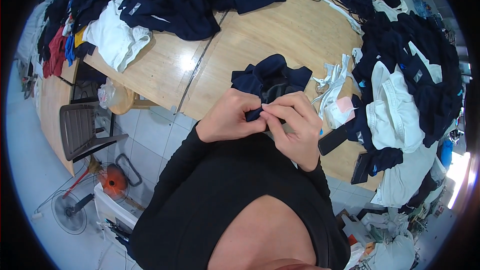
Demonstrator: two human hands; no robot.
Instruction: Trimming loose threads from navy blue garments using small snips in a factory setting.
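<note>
In the middle of the frame, the left hand (231, 117) and right hand (295, 125) pinch the soft, light navy cloth (272, 77) tight at its near edge.

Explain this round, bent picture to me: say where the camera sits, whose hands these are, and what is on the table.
There is no machine here, only a person working with bare hands. The single picture comes from a wide fisheye camera worn on the person's head, looking down, so straight edges curve near the rim and the black sleeves enter from below.

The left hand and right hand meet at the front edge of a wooden table. Together they pinch a bunched dark navy garment, each with a closed grip on its near edge.

On the table lie a heap of dark navy clothes at the back, a white garment to the left, white ribbon strips and a dark phone-like slab to the right, and a mixed navy and white pile further right. Below, on the tiled floor, stands a fan.
</note>
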